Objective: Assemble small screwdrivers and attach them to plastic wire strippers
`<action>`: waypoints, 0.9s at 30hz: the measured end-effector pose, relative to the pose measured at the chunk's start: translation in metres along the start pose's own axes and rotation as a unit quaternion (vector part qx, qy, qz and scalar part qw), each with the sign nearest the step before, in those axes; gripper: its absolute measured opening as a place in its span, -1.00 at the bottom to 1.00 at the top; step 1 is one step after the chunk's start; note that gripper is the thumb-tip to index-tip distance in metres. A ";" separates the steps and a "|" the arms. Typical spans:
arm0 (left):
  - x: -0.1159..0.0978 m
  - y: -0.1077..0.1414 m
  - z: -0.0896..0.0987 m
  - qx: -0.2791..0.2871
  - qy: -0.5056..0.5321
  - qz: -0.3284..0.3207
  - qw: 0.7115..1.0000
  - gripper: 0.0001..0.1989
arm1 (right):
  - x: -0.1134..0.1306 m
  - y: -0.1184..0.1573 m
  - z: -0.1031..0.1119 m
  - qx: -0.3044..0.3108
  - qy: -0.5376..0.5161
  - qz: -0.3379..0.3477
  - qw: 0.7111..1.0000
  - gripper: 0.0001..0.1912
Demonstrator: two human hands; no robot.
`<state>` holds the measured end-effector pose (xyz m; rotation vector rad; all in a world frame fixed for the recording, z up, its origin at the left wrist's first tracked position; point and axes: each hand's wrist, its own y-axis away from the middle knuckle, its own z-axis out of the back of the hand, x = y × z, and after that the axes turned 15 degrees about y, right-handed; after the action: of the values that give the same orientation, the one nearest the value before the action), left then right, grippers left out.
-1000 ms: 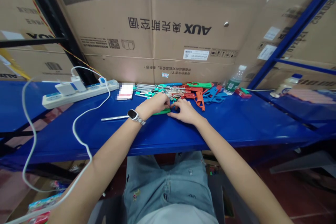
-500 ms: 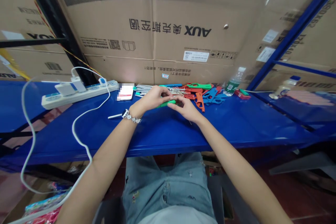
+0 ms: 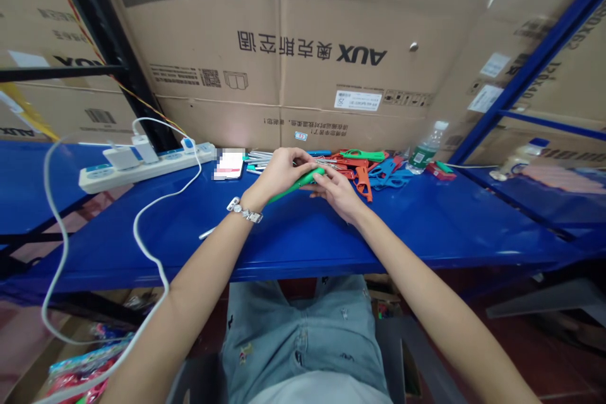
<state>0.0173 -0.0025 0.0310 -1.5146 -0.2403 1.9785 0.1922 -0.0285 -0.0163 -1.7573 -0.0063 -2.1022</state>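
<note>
The green piece (image 3: 297, 185) was between the two hands, above the blue table (image 3: 407, 227). The left hand (image 3: 285, 170) was curled closed on it; the right hand (image 3: 337, 190), half-open, pinched its upper end. Beyond the piece lay orange parts (image 3: 363, 180).

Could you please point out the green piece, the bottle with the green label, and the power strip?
Green piece (image 3: 292, 188): head view, its middle.
Bottle (image 3: 418, 156): head view, its label.
Power strip (image 3: 105, 182): head view, its near side.
</note>
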 end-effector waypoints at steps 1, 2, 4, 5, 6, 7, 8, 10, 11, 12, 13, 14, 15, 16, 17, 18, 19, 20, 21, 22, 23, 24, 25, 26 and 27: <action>0.001 0.000 0.000 -0.003 0.001 0.001 1.000 -0.84 | 0.000 0.000 -0.001 -0.001 0.001 -0.001 1.000 -0.43; 0.001 -0.001 -0.001 -0.005 0.001 0.001 1.000 -0.84 | 0.001 -0.001 -0.002 -0.003 0.002 -0.003 1.000 -0.43; 0.002 -0.002 0.000 -0.010 0.005 0.001 1.000 -0.82 | 0.001 -0.002 -0.003 -0.008 0.000 -0.008 1.000 -0.42; 0.002 -0.002 0.001 -0.014 0.013 0.000 1.000 -0.81 | 0.001 -0.002 -0.003 -0.011 -0.005 -0.011 1.000 -0.42; 0.002 -0.003 0.003 -0.020 0.026 0.002 0.999 -0.79 | 0.000 -0.003 -0.002 -0.015 -0.011 -0.016 1.000 -0.43; 0.001 -0.003 0.006 -0.027 0.042 0.006 0.999 -0.78 | 0.000 -0.004 -0.002 -0.020 -0.019 -0.022 0.999 -0.43; 0.001 -0.003 0.009 -0.034 0.060 0.012 0.998 -0.76 | 0.000 -0.006 -0.001 -0.026 -0.027 -0.029 0.999 -0.45; 0.002 -0.003 0.016 -0.050 0.083 0.023 0.995 -0.78 | -0.001 -0.009 0.001 -0.039 -0.041 -0.042 0.997 -0.48; 0.002 -0.003 0.020 -0.057 0.083 0.027 0.995 -0.81 | -0.002 -0.012 0.002 -0.048 -0.045 -0.049 0.997 -0.50; 0.003 -0.003 0.023 -0.059 0.074 0.029 0.995 -0.82 | -0.003 -0.015 0.002 -0.059 -0.045 -0.056 0.996 -0.52; 0.005 -0.003 0.026 -0.059 0.060 0.027 0.996 -0.82 | -0.003 -0.018 0.002 -0.073 -0.043 -0.064 0.994 -0.54; 0.007 -0.002 0.027 -0.055 0.041 0.022 0.997 -0.81 | -0.004 -0.022 0.002 -0.088 -0.037 -0.070 0.993 -0.54; 0.008 -0.001 0.028 -0.049 0.017 0.016 0.999 -0.79 | -0.004 -0.025 0.000 -0.099 -0.031 -0.074 0.992 -0.54; 0.010 0.000 0.027 -0.042 -0.009 0.009 0.999 -0.77 | -0.004 -0.029 -0.001 -0.103 -0.024 -0.074 0.992 -0.53; 0.012 0.000 0.025 -0.035 -0.035 0.002 0.999 -0.76 | -0.005 -0.032 -0.004 -0.098 -0.018 -0.071 0.993 -0.53; 0.015 0.001 0.023 -0.029 -0.059 -0.003 0.998 -0.75 | -0.005 -0.036 -0.007 -0.088 -0.011 -0.065 0.994 -0.52; 0.017 0.002 0.020 -0.024 -0.081 -0.006 0.996 -0.74 | -0.006 -0.039 -0.010 -0.075 -0.001 -0.059 0.995 -0.52; 0.019 0.002 0.018 -0.020 -0.099 -0.007 0.995 -0.75 | -0.006 -0.042 -0.014 -0.063 0.009 -0.054 0.996 -0.52; 0.022 0.003 0.015 -0.016 -0.110 -0.007 0.994 -0.75 | -0.007 -0.044 -0.018 -0.056 0.021 -0.053 0.997 -0.52; 0.026 0.003 0.012 -0.014 -0.116 -0.006 0.993 -0.76 | -0.009 -0.046 -0.023 -0.054 0.031 -0.052 0.997 -0.50; 0.029 0.003 0.010 -0.015 -0.119 -0.006 0.993 -0.76 | -0.011 -0.048 -0.026 -0.055 0.041 -0.052 0.996 -0.49; 0.033 0.003 0.009 -0.018 -0.122 -0.006 0.992 -0.77 | -0.013 -0.050 -0.029 -0.056 0.050 -0.050 0.996 -0.48; 0.036 0.003 0.007 -0.021 -0.125 -0.009 0.992 -0.77 | -0.016 -0.051 -0.032 -0.058 0.059 -0.044 0.996 -0.47; 0.039 0.003 0.006 -0.022 -0.129 -0.013 0.991 -0.78 | -0.018 -0.052 -0.033 -0.058 0.074 -0.030 0.995 -0.47; 0.041 0.004 0.005 -0.021 -0.135 -0.019 0.990 -0.79 | -0.021 -0.052 -0.033 -0.056 0.094 -0.013 0.994 -0.46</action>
<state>0.0057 0.0194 -0.0025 -1.2535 -0.4233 2.1570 0.1477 0.0170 -0.0306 -1.6196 0.1438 -2.3194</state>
